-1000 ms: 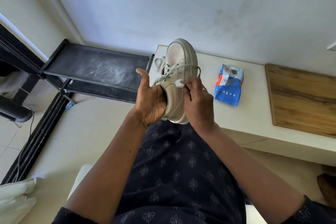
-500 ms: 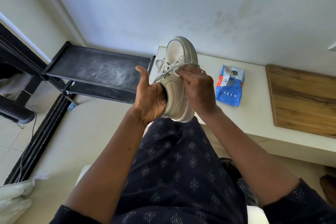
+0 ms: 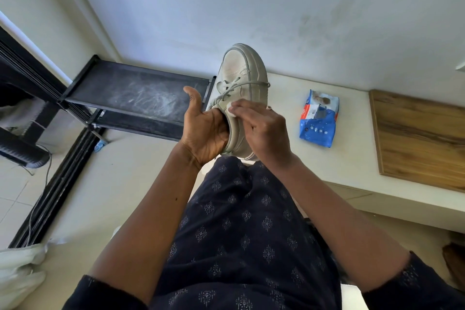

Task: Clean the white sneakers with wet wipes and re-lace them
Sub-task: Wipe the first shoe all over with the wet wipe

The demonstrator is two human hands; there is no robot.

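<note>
Sneaker [image 3: 245, 70], toe up, sits between your hands above your lap. Your left hand [image 3: 203, 131] grips its heel end, thumb raised clear, the other fingers hidden behind the sneaker. Your right hand [image 3: 264, 131] lies against its near side. A blue pack [image 3: 318, 118] lies flat, well to the right of your right fingers [image 3: 242, 106]. Those fingers, curled together, pinch a small white wipe [image 3: 230, 112] against the collar, just below the loose lace [image 3: 232, 87].
</note>
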